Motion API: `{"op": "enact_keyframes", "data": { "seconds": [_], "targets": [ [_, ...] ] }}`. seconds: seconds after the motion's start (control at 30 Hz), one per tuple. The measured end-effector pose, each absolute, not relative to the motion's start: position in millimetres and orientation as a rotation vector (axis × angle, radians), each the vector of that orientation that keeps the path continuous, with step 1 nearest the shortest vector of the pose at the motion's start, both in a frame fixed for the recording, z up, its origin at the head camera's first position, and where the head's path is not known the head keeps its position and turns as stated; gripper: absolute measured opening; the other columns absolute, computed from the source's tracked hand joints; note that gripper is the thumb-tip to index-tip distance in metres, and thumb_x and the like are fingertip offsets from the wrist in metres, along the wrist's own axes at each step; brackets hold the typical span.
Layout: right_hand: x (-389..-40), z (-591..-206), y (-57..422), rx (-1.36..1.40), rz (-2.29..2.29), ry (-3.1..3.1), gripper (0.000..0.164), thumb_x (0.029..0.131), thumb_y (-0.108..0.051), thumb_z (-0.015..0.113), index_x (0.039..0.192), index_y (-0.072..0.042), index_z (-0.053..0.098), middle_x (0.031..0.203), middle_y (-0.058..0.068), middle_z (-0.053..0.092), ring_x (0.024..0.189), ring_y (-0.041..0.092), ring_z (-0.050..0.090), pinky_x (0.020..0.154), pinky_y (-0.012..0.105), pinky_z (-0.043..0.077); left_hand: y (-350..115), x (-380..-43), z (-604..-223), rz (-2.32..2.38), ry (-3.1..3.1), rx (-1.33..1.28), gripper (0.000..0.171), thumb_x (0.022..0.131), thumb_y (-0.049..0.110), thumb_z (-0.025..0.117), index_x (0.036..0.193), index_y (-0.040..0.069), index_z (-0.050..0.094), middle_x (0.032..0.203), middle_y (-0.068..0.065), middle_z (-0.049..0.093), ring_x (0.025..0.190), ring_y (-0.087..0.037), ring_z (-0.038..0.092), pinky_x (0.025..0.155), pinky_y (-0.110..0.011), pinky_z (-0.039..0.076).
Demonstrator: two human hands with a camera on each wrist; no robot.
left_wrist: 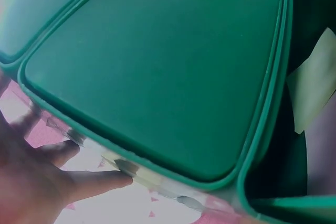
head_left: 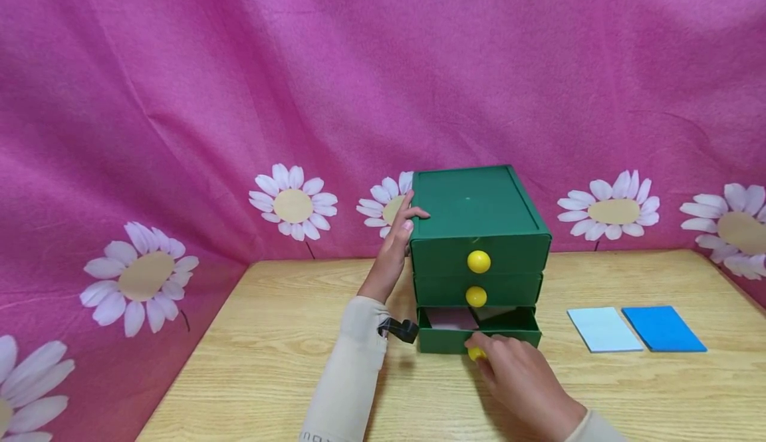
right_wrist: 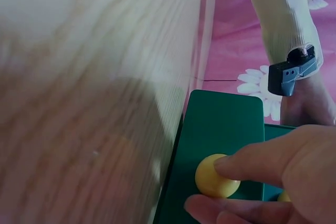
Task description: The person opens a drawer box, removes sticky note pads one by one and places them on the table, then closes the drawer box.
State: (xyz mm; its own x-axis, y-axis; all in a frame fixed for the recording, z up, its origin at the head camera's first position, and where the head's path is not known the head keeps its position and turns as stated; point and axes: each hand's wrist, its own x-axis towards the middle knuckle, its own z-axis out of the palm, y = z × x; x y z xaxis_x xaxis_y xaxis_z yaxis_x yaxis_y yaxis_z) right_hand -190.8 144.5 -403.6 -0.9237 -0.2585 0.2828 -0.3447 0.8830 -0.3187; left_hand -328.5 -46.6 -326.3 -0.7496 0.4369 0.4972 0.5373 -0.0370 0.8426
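Observation:
A green three-drawer box (head_left: 479, 203) with yellow knobs stands on the wooden table. Its bottom drawer (head_left: 443, 342) is pulled partly out; a pinkish paper pad (head_left: 451, 318) and a pale pad (head_left: 493, 312) show inside. My right hand (head_left: 526, 375) pinches the bottom drawer's yellow knob (right_wrist: 212, 182) between thumb and fingers in the right wrist view. Against the box's left side rests my left hand (head_left: 395, 252), fingers extended, one fingertip over the top edge. The left wrist view shows those fingers (left_wrist: 100, 184) along the side of the box.
Right of the box, a light blue pad (head_left: 604, 330) and a darker blue pad (head_left: 664, 329) lie side by side on the table (head_left: 269, 349). The upper and middle drawers are closed. Behind the table hangs a pink cloth (head_left: 359, 83) with white flowers.

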Motion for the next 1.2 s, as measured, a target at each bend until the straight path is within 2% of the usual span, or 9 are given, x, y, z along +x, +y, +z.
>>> {"op": "enact_keyframes", "data": {
  "seconds": [0.13, 0.37, 0.53, 0.9, 1.2],
  "targets": [
    [-189, -404, 145, 0.496, 0.534, -2.79, 0.024, 0.078, -0.004, 0.076, 0.092, -0.021, 0.066, 0.077, -0.011, 0.065, 0.064, 0.003, 0.054, 0.058, 0.024, 0.048, -46, -329, -327, -1.94, -2.104, -1.066, 0.037, 0.103, 0.026, 0.027, 0.129, 0.006, 0.045, 0.162, -0.001, 0.004, 0.145, -0.019, 0.01, 0.094, -0.046, 0.033],
    [-189, -404, 144, 0.491, 0.522, -2.791, 0.024, 0.077, -0.003, 0.076, 0.091, -0.02, 0.067, 0.078, -0.011, 0.066, 0.063, 0.003, 0.054, 0.058, 0.025, 0.047, -45, -328, -326, -1.948, -2.096, -1.063, 0.037, 0.103, 0.026, 0.028, 0.128, 0.006, 0.046, 0.162, -0.002, 0.005, 0.146, -0.02, 0.009, 0.102, -0.06, 0.026],
    [-187, -403, 144, 0.478, 0.525, -2.826, 0.023, 0.078, -0.004, 0.077, 0.091, -0.02, 0.068, 0.079, -0.011, 0.066, 0.063, 0.001, 0.051, 0.059, 0.024, 0.047, -47, -327, -324, -1.969, -2.107, -1.069, 0.038, 0.103, 0.027, 0.029, 0.129, 0.005, 0.044, 0.162, -0.001, 0.004, 0.146, -0.021, 0.007, 0.101, -0.067, 0.024],
    [-181, -402, 148, 0.525, 0.507, -2.831, 0.022, 0.077, -0.005, 0.077, 0.092, -0.019, 0.068, 0.081, -0.013, 0.065, 0.064, 0.001, 0.052, 0.061, 0.024, 0.049, -45, -325, -323, -1.937, -2.099, -1.042, 0.038, 0.102, 0.027, 0.03, 0.127, 0.003, 0.045, 0.162, -0.005, 0.007, 0.146, -0.024, 0.008, 0.1, -0.059, 0.031],
    [-177, -399, 151, 0.584, 0.538, -2.883, 0.02, 0.08, -0.006, 0.075, 0.092, -0.019, 0.065, 0.076, -0.016, 0.058, 0.062, -0.001, 0.046, 0.06, 0.024, 0.048, -44, -324, -322, -1.911, -2.113, -1.02, 0.038, 0.102, 0.026, 0.029, 0.127, 0.003, 0.045, 0.162, -0.006, 0.007, 0.146, -0.023, 0.009, 0.101, -0.064, 0.028]
  ]
}}
